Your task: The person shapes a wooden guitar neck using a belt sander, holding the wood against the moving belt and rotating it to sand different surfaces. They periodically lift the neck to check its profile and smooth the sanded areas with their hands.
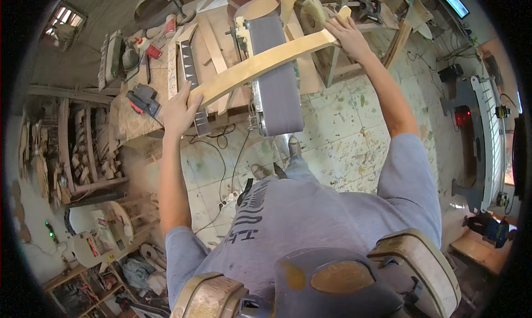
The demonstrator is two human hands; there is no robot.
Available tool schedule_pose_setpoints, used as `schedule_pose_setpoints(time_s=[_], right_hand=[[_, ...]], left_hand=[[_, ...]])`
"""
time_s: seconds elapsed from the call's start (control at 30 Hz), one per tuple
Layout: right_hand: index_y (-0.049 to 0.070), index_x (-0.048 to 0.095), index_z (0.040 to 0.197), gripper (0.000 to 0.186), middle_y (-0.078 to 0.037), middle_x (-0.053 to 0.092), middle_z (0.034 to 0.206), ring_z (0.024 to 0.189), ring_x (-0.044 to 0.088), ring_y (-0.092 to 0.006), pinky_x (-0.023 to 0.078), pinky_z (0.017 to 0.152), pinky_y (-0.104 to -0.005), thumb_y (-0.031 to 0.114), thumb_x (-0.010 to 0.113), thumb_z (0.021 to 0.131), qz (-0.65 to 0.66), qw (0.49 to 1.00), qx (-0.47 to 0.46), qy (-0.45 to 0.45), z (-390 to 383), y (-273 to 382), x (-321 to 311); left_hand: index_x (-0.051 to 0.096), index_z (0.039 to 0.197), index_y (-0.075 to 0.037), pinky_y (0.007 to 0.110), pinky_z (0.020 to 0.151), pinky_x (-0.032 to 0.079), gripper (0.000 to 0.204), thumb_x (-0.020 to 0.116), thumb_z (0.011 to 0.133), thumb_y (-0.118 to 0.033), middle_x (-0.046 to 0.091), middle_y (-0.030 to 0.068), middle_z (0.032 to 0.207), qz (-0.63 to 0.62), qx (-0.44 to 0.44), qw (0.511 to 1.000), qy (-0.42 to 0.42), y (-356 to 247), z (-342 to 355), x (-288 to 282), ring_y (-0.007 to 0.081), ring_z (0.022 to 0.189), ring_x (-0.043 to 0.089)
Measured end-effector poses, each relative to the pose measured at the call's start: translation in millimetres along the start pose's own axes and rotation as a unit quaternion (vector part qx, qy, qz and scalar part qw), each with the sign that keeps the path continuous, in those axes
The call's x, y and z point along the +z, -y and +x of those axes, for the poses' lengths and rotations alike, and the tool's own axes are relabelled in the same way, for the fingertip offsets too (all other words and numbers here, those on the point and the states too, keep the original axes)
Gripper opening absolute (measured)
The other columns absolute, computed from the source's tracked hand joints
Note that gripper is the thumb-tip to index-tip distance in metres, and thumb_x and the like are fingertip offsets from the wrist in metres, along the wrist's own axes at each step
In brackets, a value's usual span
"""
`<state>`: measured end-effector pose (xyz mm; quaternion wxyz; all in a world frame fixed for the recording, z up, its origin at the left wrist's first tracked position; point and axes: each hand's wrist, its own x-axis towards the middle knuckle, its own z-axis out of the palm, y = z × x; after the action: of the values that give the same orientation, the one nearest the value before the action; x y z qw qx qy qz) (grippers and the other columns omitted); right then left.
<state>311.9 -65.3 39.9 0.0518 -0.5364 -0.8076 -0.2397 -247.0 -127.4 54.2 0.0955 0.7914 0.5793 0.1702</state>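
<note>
A long, curved piece of pale wood (pixel 260 64) spans crosswise over the grey belt of a belt sander (pixel 280 104). Its left end is in my left hand (pixel 180 112), with the thumb on the near side and the fingers wrapped over it. My right hand (pixel 349 39) grips the other end, further away and to the right, fingers closed over the top. The middle of the wood lies over the belt; whether it presses on it I cannot tell. Both my arms are stretched forward.
The wooden workbench (pixel 136 118) carries a red-and-white bottle (pixel 148 48), a black-and-red power tool (pixel 143 100), a saw-toothed strip (pixel 187 63) and thin boards. Cables (pixel 221 140) trail over the paint-spotted tiled floor (pixel 338 135). Shelves of wood offcuts (pixel 88 146) stand left.
</note>
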Motion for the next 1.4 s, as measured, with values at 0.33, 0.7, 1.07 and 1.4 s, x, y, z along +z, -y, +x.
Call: schedule_pose_setpoints(time_s=[0.33,0.7,1.07,1.4], right_hand=[[0.012,0.051,0.143,0.052,-0.006,0.053,0.148,0.144,0.042,-0.0285,0.028,0.121,-0.0524,0.019,0.062,0.092,0.028,0.999,-0.026,-0.023,14.9,50.7,-1.9],[0.015,0.049,0.146,0.058,-0.007,0.053,0.149,0.145,0.041,-0.0293,0.029,0.121,-0.0520,0.024,0.064,0.090,0.005,0.999,-0.034,-0.020,7.2,-49.7,32.1],[0.025,0.032,0.158,0.089,0.005,0.037,0.162,0.150,0.033,-0.0264,0.029,0.123,-0.0468,0.020,0.075,0.080,-0.076,0.993,-0.035,0.079,34.7,-192.7,87.9],[0.017,0.037,0.155,0.073,-0.001,0.040,0.160,0.150,0.033,-0.0281,0.025,0.124,-0.0457,0.023,0.065,0.088,-0.139,0.986,-0.087,0.036,60.0,-184.4,95.7]], left_hand=[[0.055,0.143,-0.004,0.043,0.103,0.046,0.063,0.057,0.098,-0.047,0.065,0.0244,0.129,-0.029,-0.046,0.998,0.034,44.3,-26.2,-26.9,0.0389,0.121,0.061],[0.055,0.141,0.001,0.043,0.107,0.044,0.065,0.055,0.098,-0.048,0.058,0.0227,0.142,-0.005,-0.030,0.999,0.018,-36.7,22.6,11.1,0.0384,0.126,0.059],[0.047,0.147,0.002,0.046,0.113,0.038,0.069,0.052,0.099,-0.048,0.049,0.0261,0.149,0.030,-0.058,0.996,-0.065,-179.6,64.3,94.5,0.0393,0.138,0.048],[0.050,0.144,0.004,0.047,0.114,0.036,0.066,0.053,0.101,-0.046,0.047,0.0260,0.151,0.033,-0.083,0.994,-0.068,-181.6,53.8,85.5,0.0389,0.138,0.049]])
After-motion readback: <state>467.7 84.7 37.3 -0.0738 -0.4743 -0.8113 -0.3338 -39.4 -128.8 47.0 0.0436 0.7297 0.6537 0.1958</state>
